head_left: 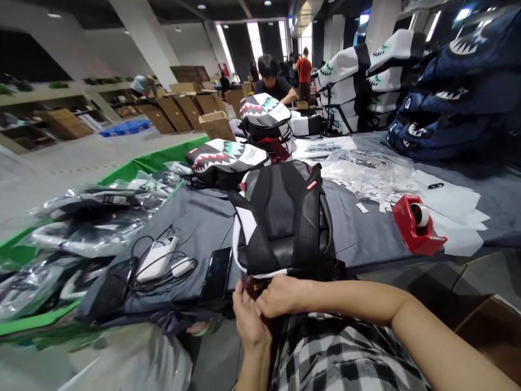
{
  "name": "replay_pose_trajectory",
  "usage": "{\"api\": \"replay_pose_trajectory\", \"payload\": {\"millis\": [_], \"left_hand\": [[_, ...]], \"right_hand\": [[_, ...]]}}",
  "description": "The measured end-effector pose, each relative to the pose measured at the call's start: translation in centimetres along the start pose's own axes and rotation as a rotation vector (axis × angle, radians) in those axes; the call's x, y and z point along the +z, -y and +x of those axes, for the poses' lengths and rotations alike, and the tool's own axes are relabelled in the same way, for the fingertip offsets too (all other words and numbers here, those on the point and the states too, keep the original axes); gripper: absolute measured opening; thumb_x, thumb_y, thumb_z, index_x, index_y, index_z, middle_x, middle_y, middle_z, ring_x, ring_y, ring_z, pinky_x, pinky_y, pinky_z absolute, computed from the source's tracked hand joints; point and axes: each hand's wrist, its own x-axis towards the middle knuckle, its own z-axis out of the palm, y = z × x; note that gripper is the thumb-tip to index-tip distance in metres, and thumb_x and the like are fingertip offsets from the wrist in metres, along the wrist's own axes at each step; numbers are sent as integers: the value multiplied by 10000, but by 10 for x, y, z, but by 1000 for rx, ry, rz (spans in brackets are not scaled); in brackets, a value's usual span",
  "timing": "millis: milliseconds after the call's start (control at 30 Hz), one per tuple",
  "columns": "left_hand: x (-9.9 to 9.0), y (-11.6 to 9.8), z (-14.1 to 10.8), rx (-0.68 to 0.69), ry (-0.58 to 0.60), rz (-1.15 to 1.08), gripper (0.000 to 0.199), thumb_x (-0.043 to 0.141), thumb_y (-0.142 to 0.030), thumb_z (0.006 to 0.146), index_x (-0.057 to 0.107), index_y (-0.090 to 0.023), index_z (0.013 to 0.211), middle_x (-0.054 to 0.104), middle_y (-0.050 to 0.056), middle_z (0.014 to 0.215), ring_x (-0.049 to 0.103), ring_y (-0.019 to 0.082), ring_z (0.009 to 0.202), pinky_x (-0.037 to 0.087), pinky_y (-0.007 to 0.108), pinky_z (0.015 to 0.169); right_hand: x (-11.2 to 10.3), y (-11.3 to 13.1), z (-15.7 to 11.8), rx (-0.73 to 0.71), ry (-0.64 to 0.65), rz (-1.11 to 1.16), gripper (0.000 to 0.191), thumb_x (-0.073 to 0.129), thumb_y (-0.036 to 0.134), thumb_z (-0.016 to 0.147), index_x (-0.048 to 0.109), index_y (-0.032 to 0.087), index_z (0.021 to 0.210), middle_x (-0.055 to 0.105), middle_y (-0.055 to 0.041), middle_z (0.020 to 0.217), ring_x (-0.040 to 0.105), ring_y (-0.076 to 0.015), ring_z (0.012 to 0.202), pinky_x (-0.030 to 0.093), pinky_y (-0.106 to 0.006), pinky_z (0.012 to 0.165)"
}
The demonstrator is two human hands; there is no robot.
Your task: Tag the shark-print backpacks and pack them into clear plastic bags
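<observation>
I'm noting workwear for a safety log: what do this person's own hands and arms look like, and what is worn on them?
The left hand and right hand are bare, without gloves. The forearms show no clear sleeve, and no watch or bracelet is visible. Rings can't be ruled out. Below them shows black-and-white checked clothing.

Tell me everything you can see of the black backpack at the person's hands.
The backpack is mainly black, with smooth, leather-like sheen and white trim. It lies back side up on grey cloth, near the table's front edge. A padded panel runs between two broad straps; one bears a small red label. The left hand and right hand meet at its near edge; what the fingers grip is unclear.
</observation>
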Motion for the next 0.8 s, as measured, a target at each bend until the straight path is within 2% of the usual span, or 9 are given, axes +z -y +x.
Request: {"api": "replay_pose_trajectory", "payload": {"millis": [100,233,333,400,467,567,667,767,800], "left_hand": [[-3,-5,-2,110,50,105,615,467,-586,948,435,-275,1477,535,55,1466,487,219,1365,353,355,1170],[10,-9,3,138,164,210,710,641,-536,883,394,-288,1501,469,45,1527,406,227,1434,266,346,1217],[19,-9,12,198,183,309,740,636,-585,879,381,-269,1499,461,79,1524,416,224,1428,276,330,1208],[24,-7,19,254,191,319,738,642,-608,864,412,-251,1468,474,94,1502,426,220,1416,281,321,1202],[26,-4,22,258,125,255,737,716,-597,803,469,-241,1399,524,93,1434,488,213,1350,336,323,1167],[25,1,18,77,-50,137,608,767,-557,743,565,-213,1202,636,63,1191,629,174,1056,504,314,965],[16,7,4,-148,-165,173,377,738,-436,783,599,-191,1034,654,16,971,619,110,800,523,226,721],[-1,11,-6,-197,-260,234,298,751,-288,742,614,-201,992,655,-20,893,615,78,736,510,171,672],[-6,13,-5,-237,-223,242,284,751,-288,727,628,-201,968,667,-17,882,631,87,741,530,180,687]], "right_hand": [[25,16,-2,72,-51,43,199,484,64,931,631,131,815,699,-57,728,634,-169,631,413,-294,481],[17,22,-34,143,-167,94,178,482,134,975,629,129,875,696,-65,794,638,-166,702,471,-305,602],[9,21,-79,173,-443,142,170,472,158,987,621,157,905,671,-25,752,612,-140,686,469,-285,654],[6,20,-111,308,-635,162,136,484,143,968,613,167,932,657,-14,714,592,-133,652,460,-275,643],[2,17,-136,501,-742,173,103,523,117,940,605,180,952,663,-19,719,594,-137,653,466,-273,639],[-6,5,-155,715,-797,195,143,573,95,914,614,201,1001,688,-35,807,624,-154,727,504,-287,698],[-10,-13,-155,849,-825,214,165,572,103,915,631,212,1023,673,-47,875,634,-169,803,528,-304,752],[-11,-27,-157,916,-835,211,144,569,137,921,643,210,1021,658,-61,937,640,-174,863,545,-304,786],[-12,-31,-162,931,-843,197,138,567,147,923,645,210,1017,655,-62,946,641,-172,870,549,-301,791]]}}
